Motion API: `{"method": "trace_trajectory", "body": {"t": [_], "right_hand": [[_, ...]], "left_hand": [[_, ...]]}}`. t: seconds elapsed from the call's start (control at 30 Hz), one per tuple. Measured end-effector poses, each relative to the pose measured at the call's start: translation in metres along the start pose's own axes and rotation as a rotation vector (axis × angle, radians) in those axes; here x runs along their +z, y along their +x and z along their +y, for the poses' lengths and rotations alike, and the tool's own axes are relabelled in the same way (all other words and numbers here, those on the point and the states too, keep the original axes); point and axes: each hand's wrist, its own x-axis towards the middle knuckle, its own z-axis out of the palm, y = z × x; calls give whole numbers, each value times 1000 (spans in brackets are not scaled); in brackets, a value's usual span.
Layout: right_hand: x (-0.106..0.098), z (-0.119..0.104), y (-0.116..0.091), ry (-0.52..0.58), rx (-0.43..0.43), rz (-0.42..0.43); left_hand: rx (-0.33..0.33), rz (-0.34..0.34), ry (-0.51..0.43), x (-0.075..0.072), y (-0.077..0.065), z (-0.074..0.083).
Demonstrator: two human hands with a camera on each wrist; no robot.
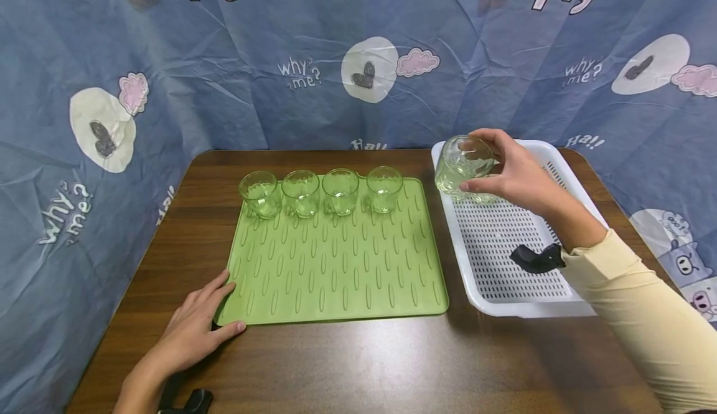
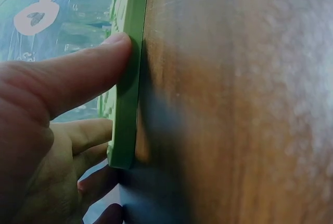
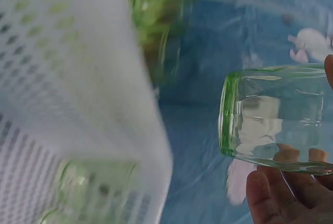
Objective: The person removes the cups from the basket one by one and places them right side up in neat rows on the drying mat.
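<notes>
My right hand (image 1: 518, 174) grips a clear, green-tinted glass (image 1: 467, 157), raised over the far left part of the white basket (image 1: 476, 289). In the right wrist view the thumb and fingers lie on opposite sides of this glass (image 3: 276, 117), and its thick base shows beyond the basket wall. Other glass (image 3: 91, 187) shows low inside the basket. Several matching glasses (image 1: 341, 191) stand in a row along the far edge of the green ridged mat (image 1: 336, 277). My left hand (image 1: 193, 320) rests at the mat's near left corner, thumb on its front edge, fingers along its left side.
The mat and the perforated basket lie side by side on a brown wooden table (image 1: 358, 364), with a narrow strip of wood between them. A blue printed cloth (image 1: 313, 115) hangs behind the table and along its sides.
</notes>
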Motion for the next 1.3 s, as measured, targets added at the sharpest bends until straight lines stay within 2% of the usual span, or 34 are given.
{"method": "trace_trajectory", "body": {"t": [0.17, 0.4, 0.7, 1.0, 1.3], "right_hand": [[22, -22, 10, 15, -51, -80], [61, -37, 22, 0, -171, -183], [105, -59, 29, -139, -223, -289], [142, -73, 34, -77, -246, -371], [203, -89, 40, 22, -237, -430]], "left_hand": [[-14, -7, -7, -1, 0, 0], [-3, 4, -3, -1, -1, 2], [-6, 5, -15, -2, -1, 2], [-27, 30, -82, 3, -4, 2], [-15, 52, -75, -3, -1, 1]]}}
